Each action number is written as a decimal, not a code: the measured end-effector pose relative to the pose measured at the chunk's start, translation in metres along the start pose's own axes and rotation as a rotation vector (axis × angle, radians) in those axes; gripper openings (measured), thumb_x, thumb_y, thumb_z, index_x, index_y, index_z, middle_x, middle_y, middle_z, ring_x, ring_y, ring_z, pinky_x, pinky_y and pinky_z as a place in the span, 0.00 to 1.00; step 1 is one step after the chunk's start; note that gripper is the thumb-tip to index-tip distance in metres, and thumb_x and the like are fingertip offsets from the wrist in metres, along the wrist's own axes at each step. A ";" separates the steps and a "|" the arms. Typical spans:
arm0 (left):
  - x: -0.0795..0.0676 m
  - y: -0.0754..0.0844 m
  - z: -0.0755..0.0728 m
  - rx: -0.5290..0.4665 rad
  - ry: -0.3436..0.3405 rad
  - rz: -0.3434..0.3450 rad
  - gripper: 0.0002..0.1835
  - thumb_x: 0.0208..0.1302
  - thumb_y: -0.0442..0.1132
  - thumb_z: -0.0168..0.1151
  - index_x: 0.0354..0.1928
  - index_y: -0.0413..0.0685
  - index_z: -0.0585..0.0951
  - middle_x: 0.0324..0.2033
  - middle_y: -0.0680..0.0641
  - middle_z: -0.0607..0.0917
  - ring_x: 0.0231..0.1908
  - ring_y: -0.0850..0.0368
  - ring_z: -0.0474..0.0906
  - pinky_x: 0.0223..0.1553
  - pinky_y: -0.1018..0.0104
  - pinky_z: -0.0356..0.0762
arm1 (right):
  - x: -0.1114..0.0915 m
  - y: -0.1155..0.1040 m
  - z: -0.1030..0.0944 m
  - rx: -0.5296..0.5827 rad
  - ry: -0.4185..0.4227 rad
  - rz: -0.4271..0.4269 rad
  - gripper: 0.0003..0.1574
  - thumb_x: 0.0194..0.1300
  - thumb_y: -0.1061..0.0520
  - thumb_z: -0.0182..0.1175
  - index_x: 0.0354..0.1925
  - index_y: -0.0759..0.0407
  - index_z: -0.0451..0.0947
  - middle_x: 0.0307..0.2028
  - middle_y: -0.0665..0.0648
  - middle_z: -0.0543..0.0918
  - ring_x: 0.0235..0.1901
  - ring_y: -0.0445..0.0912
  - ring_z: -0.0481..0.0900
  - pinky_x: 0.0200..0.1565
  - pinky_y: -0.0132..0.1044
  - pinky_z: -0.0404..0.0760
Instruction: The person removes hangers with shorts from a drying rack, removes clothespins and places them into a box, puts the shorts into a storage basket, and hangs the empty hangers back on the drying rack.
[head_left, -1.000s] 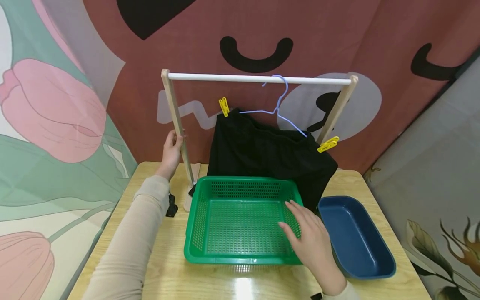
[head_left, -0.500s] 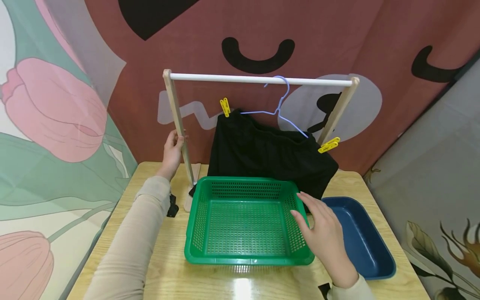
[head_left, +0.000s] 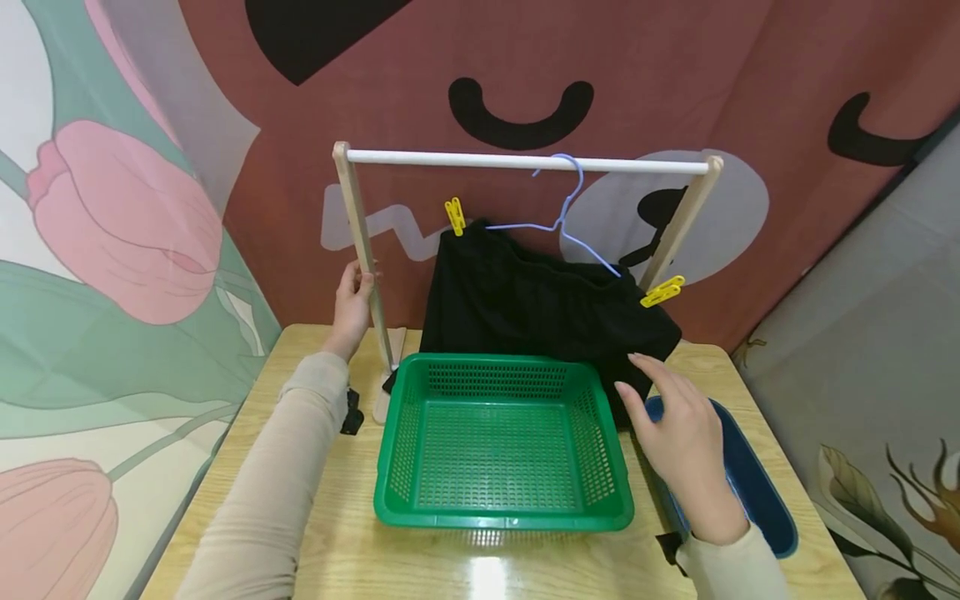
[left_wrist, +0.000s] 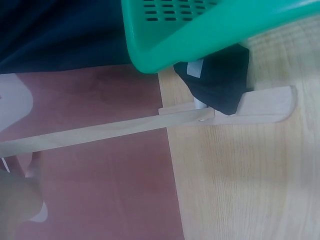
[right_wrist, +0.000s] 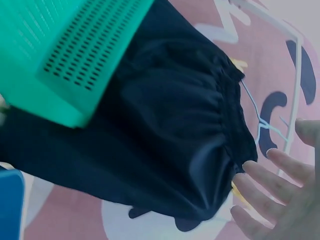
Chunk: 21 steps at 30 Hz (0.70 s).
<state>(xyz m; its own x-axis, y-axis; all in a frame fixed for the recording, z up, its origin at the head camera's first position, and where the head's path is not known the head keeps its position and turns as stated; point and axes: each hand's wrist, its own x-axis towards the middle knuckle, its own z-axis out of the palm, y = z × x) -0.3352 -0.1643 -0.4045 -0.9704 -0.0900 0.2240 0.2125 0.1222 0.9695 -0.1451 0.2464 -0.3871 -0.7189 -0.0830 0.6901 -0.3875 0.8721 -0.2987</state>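
Note:
My left hand (head_left: pixel 352 308) grips the left wooden post (head_left: pixel 357 208) of a small clothes rack, thumb on the near side. From the rack's white rail (head_left: pixel 465 160) hangs a lilac hanger (head_left: pixel 561 221), tilted down to the right. A black garment (head_left: pixel 525 300) with a gathered waistband hangs on it, a yellow clothespin (head_left: pixel 454 215) at the left end and another clothespin (head_left: pixel 663 292) at the right. Its lower part is hidden behind a green basket (head_left: pixel 510 525). My right hand (head_left: pixel 682 433) is held over the blue basin (head_left: pixel 780 533), fingers spread, holding nothing.
The basket stands on the wooden table (head_left: pixel 420 575) in front of the rack, with the basin to its right. Left of the rack's foot (left_wrist: pixel 270 105) lies a small black piece (head_left: pixel 352 412). A printed curtain (head_left: pixel 405 50) hangs close behind.
My right hand has moved right and slightly forward, from the basket's right rim to over the basin. The left hand keeps its grip on the post. The garment hangs as before.

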 end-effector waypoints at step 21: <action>-0.012 0.025 0.001 -0.034 -0.025 -0.011 0.22 0.80 0.39 0.39 0.69 0.36 0.62 0.62 0.27 0.68 0.64 0.35 0.63 0.65 0.44 0.60 | 0.058 0.036 -0.014 0.030 0.006 0.268 0.23 0.75 0.49 0.55 0.61 0.60 0.77 0.58 0.65 0.79 0.56 0.65 0.75 0.50 0.65 0.72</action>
<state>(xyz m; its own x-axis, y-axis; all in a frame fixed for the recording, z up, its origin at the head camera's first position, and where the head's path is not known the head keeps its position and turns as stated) -0.3181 -0.1595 -0.3834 -0.9753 -0.0666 0.2108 0.2047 0.0879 0.9749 -0.1927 0.2794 -0.3485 -0.7945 0.1516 0.5880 -0.2014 0.8477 -0.4907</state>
